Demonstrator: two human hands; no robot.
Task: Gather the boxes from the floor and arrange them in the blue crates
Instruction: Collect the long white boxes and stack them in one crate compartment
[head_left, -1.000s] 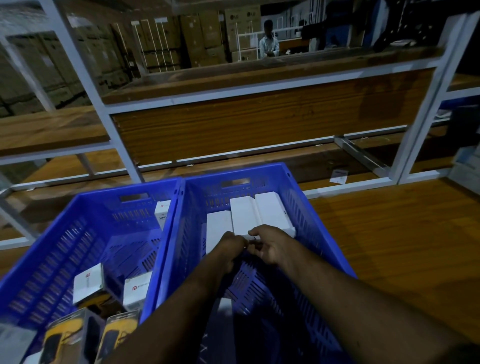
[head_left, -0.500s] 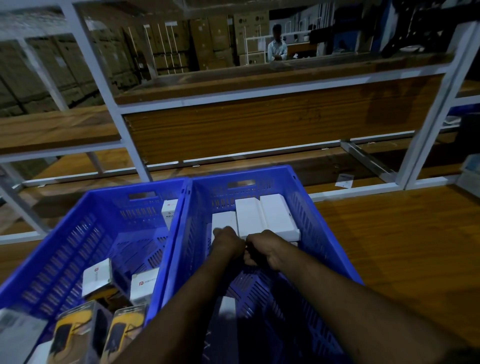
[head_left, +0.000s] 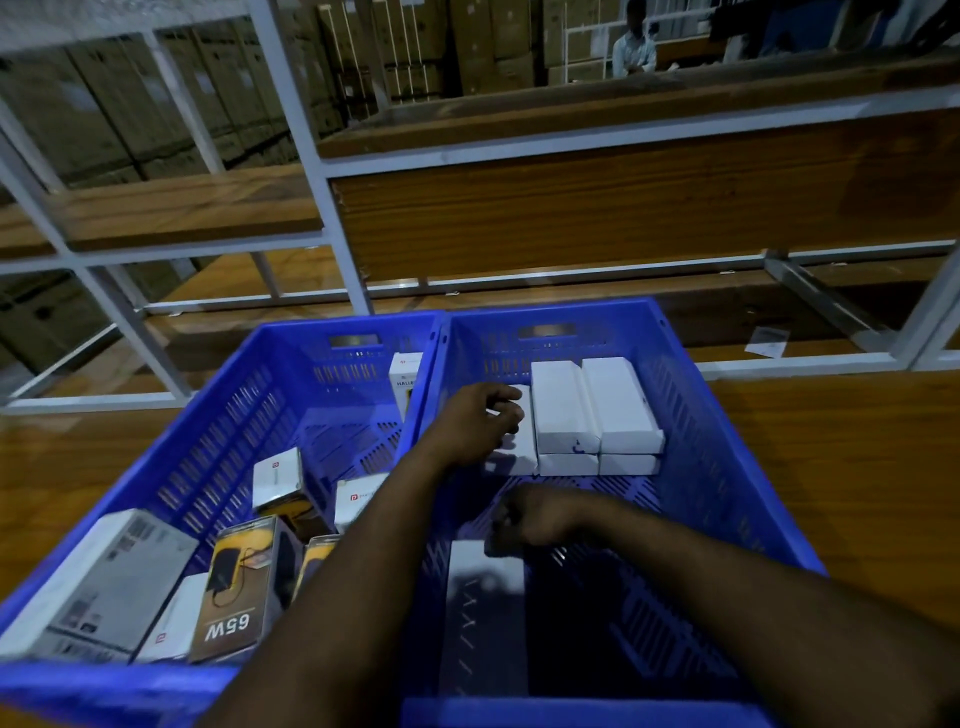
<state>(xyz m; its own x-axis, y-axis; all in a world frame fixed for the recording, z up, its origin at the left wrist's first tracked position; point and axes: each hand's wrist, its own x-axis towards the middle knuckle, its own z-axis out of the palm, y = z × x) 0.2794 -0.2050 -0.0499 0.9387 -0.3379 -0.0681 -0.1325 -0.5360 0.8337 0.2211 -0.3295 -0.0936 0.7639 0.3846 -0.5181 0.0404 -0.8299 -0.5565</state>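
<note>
white boxes stacked in right blue crate

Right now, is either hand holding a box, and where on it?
The left hand rests curled on the leftmost white box, at its left edge. The right hand is curled, apparently empty.

L hand reaches fwd, fingers curled; R hand fisted, nearer.
</note>
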